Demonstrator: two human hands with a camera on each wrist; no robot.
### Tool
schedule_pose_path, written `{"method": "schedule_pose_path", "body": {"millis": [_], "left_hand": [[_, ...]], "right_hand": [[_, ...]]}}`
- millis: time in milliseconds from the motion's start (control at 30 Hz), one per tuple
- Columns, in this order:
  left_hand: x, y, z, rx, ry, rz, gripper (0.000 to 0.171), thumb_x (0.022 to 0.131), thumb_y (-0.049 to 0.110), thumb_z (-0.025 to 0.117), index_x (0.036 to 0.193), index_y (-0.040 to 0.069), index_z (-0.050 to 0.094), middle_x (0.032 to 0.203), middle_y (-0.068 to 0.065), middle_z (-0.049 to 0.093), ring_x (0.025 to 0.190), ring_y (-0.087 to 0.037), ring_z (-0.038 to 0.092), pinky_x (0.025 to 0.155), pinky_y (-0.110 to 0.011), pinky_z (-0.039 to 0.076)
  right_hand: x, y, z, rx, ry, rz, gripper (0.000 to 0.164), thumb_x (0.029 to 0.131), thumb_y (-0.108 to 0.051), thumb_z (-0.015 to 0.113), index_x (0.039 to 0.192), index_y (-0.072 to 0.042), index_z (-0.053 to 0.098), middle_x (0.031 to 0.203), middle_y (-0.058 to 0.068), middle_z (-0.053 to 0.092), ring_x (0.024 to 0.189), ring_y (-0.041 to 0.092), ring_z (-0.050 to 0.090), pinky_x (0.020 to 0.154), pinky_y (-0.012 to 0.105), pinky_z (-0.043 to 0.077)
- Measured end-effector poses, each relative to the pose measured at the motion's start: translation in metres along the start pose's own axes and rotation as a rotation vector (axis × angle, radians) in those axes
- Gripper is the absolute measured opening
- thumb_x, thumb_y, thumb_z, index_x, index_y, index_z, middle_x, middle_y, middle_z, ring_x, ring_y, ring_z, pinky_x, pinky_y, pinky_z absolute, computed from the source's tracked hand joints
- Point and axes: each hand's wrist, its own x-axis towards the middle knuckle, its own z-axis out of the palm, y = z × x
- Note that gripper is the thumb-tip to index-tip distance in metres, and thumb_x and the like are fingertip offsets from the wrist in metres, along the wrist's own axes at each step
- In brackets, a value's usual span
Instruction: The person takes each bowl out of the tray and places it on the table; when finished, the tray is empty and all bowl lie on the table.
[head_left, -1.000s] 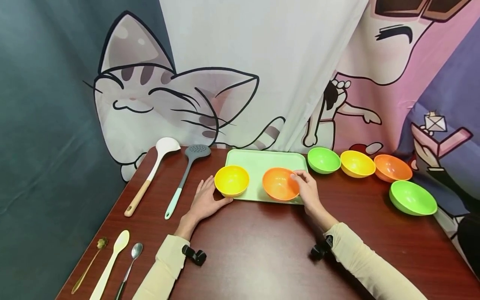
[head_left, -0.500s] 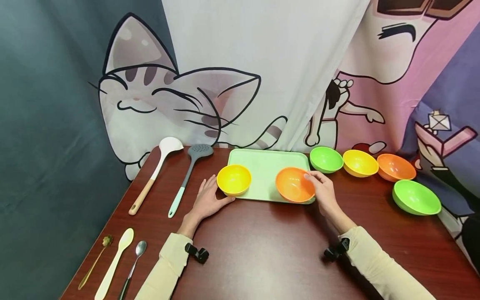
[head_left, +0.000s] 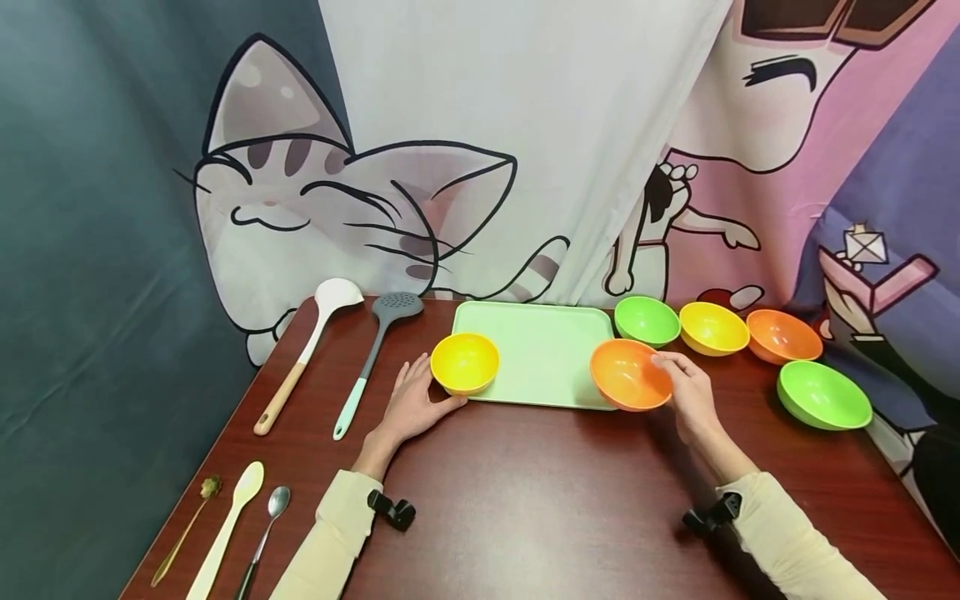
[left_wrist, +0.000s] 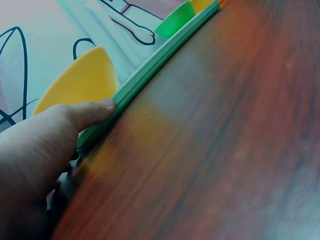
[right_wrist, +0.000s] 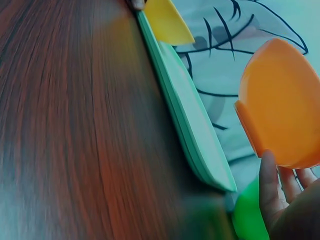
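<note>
In the head view a pale green tray (head_left: pixel 546 354) lies on the table with a yellow bowl (head_left: pixel 465 364) at its left end. My left hand (head_left: pixel 411 403) rests at the tray's near left corner, fingers extended beside the bowl. Its thumb lies along the tray's front edge in the left wrist view. Between thumb and fingers, my right hand (head_left: pixel 692 395) pinches the rim of an orange bowl (head_left: pixel 631 375). That bowl is held up over the tray's right end, its base above tray height in the right wrist view.
Green (head_left: pixel 647 322), yellow (head_left: pixel 714 328) and orange bowls (head_left: pixel 784 337) line the back right, with a larger green bowl (head_left: pixel 823 395) nearer. At left lie a white ladle (head_left: pixel 306 354), a grey skimmer (head_left: pixel 378 358) and several spoons (head_left: pixel 225 529). A printed curtain (head_left: pixel 450 167) hangs behind.
My right hand has carried the orange bowl rightward, from over the middle right of the tray to its right edge. The left hand and yellow bowl stay in place.
</note>
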Motion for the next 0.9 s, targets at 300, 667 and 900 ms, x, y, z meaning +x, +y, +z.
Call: {"method": "schedule_pose_path", "body": {"millis": [300, 667, 900], "left_hand": [[-0.002, 0.0, -0.003, -0.01, 0.009, -0.003, 0.094, 0.083, 0.06, 0.071, 0.157, 0.018, 0.031, 0.16, -0.007, 0.037, 0.154, -0.027, 0.022, 0.126, -0.055, 0.005], [0.001, 0.0, 0.0, -0.009, -0.003, 0.006, 0.094, 0.084, 0.061, 0.07, 0.157, 0.019, 0.031, 0.16, -0.006, 0.036, 0.154, -0.026, 0.021, 0.126, -0.054, 0.005], [0.0, 0.001, -0.001, -0.013, -0.006, 0.007, 0.093, 0.084, 0.061, 0.07, 0.157, 0.018, 0.031, 0.16, -0.006, 0.036, 0.154, -0.027, 0.021, 0.126, -0.055, 0.005]], "right_hand": [[0.001, -0.001, -0.033, 0.047, 0.041, 0.046, 0.006, 0.098, -0.028, 0.065, 0.094, -0.029, 0.069, 0.088, -0.018, 0.065, 0.075, 0.0, 0.062, 0.063, 0.017, 0.056], [-0.005, 0.011, -0.081, 0.147, 0.146, 0.081, 0.005, 0.096, -0.022, 0.067, 0.098, -0.024, 0.064, 0.088, -0.014, 0.062, 0.068, 0.004, 0.062, 0.057, 0.024, 0.059], [-0.006, 0.017, -0.1, 0.22, 0.239, 0.104, 0.009, 0.096, -0.019, 0.066, 0.098, -0.019, 0.058, 0.081, -0.009, 0.06, 0.061, 0.006, 0.06, 0.056, 0.027, 0.06]]}}
